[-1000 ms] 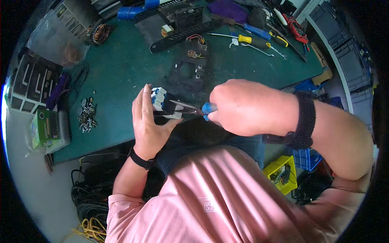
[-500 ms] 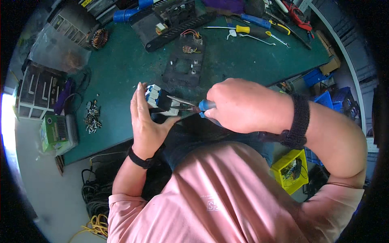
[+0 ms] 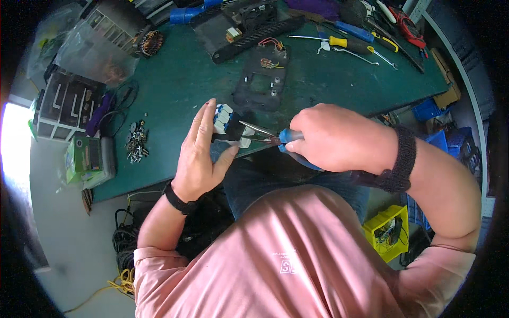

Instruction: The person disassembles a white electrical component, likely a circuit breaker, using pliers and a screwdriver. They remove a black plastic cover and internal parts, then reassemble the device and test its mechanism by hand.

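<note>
My left hand (image 3: 199,143) grips a small black-and-white block with blue parts (image 3: 229,126) at the near edge of the green table; its exact kind I cannot make out. Fingers lie along the block's left side and the thumb is below it. In my right hand (image 3: 328,139) are long-nose pliers (image 3: 270,139) with blue handles, closed in the fist. The jaws point left and stand apart, their tips reaching the block's right side. Whether they pinch any part of it is too small to tell.
A dark flat panel (image 3: 241,90) with a square cut-out lies beyond my hands. Screwdrivers (image 3: 339,41) and wrenches are at the far right. Loose screws (image 3: 137,144) are heaped at the left, near a green box (image 3: 84,159). A yellow bin (image 3: 389,233) stands below the table.
The whole scene has shifted to the right in the picture as the view turned. Both hands keep their holds, and the pliers stay at the block's right side.
</note>
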Demonstrator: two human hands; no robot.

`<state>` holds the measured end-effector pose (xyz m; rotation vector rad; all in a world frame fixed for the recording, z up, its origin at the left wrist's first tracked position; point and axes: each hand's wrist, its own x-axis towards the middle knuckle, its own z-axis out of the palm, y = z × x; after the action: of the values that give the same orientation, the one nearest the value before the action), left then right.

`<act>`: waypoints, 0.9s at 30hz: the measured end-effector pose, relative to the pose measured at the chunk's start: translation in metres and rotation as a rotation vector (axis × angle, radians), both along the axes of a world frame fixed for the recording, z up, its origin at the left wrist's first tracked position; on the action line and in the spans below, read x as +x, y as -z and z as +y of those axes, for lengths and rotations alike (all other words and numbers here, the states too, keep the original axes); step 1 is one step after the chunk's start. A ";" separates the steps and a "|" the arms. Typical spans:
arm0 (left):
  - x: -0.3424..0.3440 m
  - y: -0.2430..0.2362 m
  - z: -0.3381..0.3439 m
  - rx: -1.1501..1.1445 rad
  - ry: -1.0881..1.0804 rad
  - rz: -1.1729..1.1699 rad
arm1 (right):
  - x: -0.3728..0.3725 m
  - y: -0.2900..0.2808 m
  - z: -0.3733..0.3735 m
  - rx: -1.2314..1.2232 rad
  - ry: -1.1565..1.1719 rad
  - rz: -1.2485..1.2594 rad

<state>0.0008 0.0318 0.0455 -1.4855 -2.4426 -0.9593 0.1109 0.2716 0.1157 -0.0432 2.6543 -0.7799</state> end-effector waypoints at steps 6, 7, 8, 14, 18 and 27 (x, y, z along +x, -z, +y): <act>0.013 0.005 0.018 0.148 -0.168 -0.028 | 0.002 0.000 0.000 -0.020 0.023 0.052; 0.015 0.004 0.021 0.157 -0.191 -0.032 | 0.001 0.002 0.000 -0.015 0.024 0.058; 0.016 0.004 0.024 0.166 -0.214 -0.037 | 0.001 0.003 0.000 -0.009 0.026 0.063; 0.019 0.006 0.027 0.201 -0.317 -0.008 | 0.001 0.006 -0.001 -0.013 -0.027 0.123; 0.016 0.015 0.026 0.247 -0.334 0.051 | 0.000 0.006 -0.002 -0.008 -0.019 0.076; 0.017 0.020 0.018 0.267 -0.320 0.036 | -0.010 -0.004 -0.001 0.071 -0.168 0.047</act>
<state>0.0176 0.0495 0.0258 -0.9827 -2.3185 -1.1194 0.1006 0.2703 0.1196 -0.2652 2.6781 -0.6369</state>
